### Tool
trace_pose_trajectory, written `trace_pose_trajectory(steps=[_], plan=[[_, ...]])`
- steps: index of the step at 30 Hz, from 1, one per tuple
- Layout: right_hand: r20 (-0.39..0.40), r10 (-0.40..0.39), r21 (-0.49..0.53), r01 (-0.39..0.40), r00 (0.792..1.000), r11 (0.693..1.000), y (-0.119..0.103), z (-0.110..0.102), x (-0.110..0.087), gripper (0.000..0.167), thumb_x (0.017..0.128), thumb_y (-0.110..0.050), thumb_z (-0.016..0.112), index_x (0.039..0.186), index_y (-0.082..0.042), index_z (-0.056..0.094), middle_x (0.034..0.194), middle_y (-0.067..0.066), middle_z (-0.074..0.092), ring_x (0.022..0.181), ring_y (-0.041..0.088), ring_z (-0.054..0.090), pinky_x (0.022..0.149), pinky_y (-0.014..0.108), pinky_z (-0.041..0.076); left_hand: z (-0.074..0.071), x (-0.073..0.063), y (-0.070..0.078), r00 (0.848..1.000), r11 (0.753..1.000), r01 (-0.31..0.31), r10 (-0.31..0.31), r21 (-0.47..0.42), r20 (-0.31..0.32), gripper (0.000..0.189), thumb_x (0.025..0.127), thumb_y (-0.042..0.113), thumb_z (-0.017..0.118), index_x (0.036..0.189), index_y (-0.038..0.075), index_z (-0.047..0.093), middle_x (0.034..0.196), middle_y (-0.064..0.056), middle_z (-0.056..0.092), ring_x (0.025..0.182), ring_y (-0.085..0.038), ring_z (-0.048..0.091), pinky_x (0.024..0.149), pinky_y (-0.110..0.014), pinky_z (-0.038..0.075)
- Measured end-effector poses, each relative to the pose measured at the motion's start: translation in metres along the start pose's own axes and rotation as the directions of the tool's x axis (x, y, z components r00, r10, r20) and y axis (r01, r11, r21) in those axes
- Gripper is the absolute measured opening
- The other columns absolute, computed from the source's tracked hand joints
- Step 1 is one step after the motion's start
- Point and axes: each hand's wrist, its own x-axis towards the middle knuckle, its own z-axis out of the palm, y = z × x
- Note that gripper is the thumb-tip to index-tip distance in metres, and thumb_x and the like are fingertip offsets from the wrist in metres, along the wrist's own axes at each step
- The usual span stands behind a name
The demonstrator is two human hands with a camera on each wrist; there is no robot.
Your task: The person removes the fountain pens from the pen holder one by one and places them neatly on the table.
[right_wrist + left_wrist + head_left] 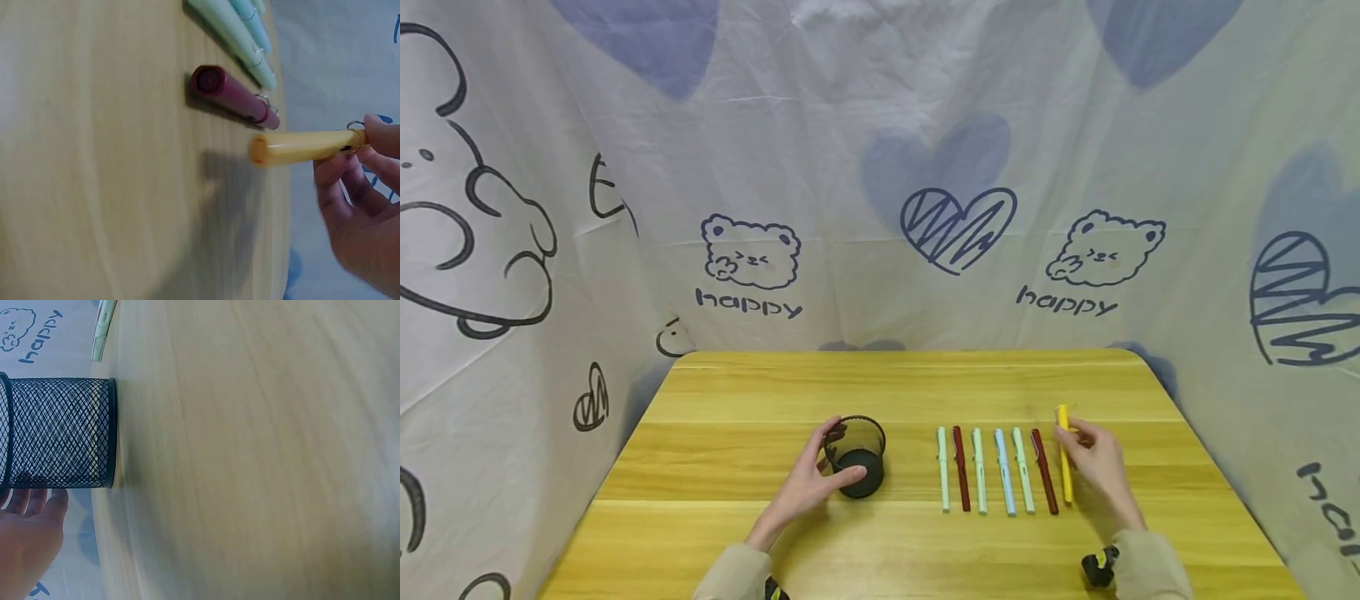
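My left hand (811, 481) holds a black mesh pen cup (860, 468) that stands upright on the table, thumb at its near side and fingers round the far left. In the left wrist view the fingers (57, 503) lie against the cup's mesh wall (59, 434). My right hand (1097, 457) pinches a yellow pen (1065, 467) near its clip end, between thumb and fingers. The right wrist view shows the pen's blunt end (259, 151) raised over the wood, its shadow apart from it. Just left of it lies a dark red pen (1045, 472).
Left of that red pen, more pens lie side by side: a light green pen (1023, 471), a light blue pen (1005, 473), other green ones and another dark red pen (961, 469). The wooden table (737, 392) is bordered by a printed white cloth (850, 167).
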Motion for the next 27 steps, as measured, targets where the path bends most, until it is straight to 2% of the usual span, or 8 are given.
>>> trace_pose_trajectory(steps=[3,8,13,18,27], plan=[[0.021,0.003,-0.083,-0.001,1.000,0.997,0.004,0.000,0.004,0.041,0.100,-0.021,0.064,0.127,0.010,0.063,0.100,0.025,0.072,0.072,0.000,0.055,0.061,0.018,0.049,0.000,0.000,0.000,1.000,1.000,0.000,0.000,0.002,0.003,0.086,0.087,0.023,0.080,0.157,0.020,0.030,0.155,-0.012,0.041,0.147,-0.034,0.037,0.119,-0.066,0.030],[0.055,0.062,-0.116,-0.056,0.997,0.992,0.009,0.002,0.010,0.039,0.098,-0.018,0.066,0.122,0.012,0.062,0.093,0.022,0.070,0.072,0.011,0.058,0.059,0.021,0.048,0.000,0.001,0.000,1.000,1.000,0.004,-0.004,0.003,0.002,0.086,0.087,0.024,0.080,0.157,0.020,0.030,0.155,-0.012,0.042,0.147,-0.034,0.037,0.119,-0.065,0.030],[0.107,0.128,-0.129,-0.114,0.986,0.985,0.014,0.002,0.012,0.037,0.098,-0.019,0.065,0.117,0.013,0.061,0.097,0.024,0.069,0.077,0.018,0.063,0.062,0.025,0.051,0.000,0.001,0.000,1.000,1.000,0.004,-0.004,-0.003,-0.002,0.086,0.086,0.023,0.081,0.157,0.019,0.031,0.155,-0.012,0.042,0.147,-0.034,0.037,0.119,-0.065,0.030],[0.131,0.156,-0.121,-0.140,0.979,0.983,0.022,0.004,0.014,0.035,0.098,-0.019,0.066,0.111,0.013,0.061,0.096,0.025,0.069,0.076,0.018,0.064,0.062,0.026,0.052,0.000,0.000,0.000,1.000,1.000,0.006,-0.006,-0.002,0.001,0.086,0.087,0.023,0.080,0.157,0.019,0.031,0.156,-0.012,0.041,0.147,-0.034,0.037,0.119,-0.066,0.030],[0.140,0.136,-0.178,-0.110,0.981,0.978,0.032,0.011,0.017,0.032,0.095,-0.019,0.065,0.103,0.011,0.064,0.087,0.017,0.065,0.069,0.015,0.056,0.058,0.025,0.047,0.000,0.000,-0.001,1.000,1.000,0.006,-0.006,0.003,0.005,0.085,0.087,0.023,0.080,0.157,0.020,0.030,0.156,-0.012,0.041,0.147,-0.034,0.037,0.119,-0.066,0.030]])
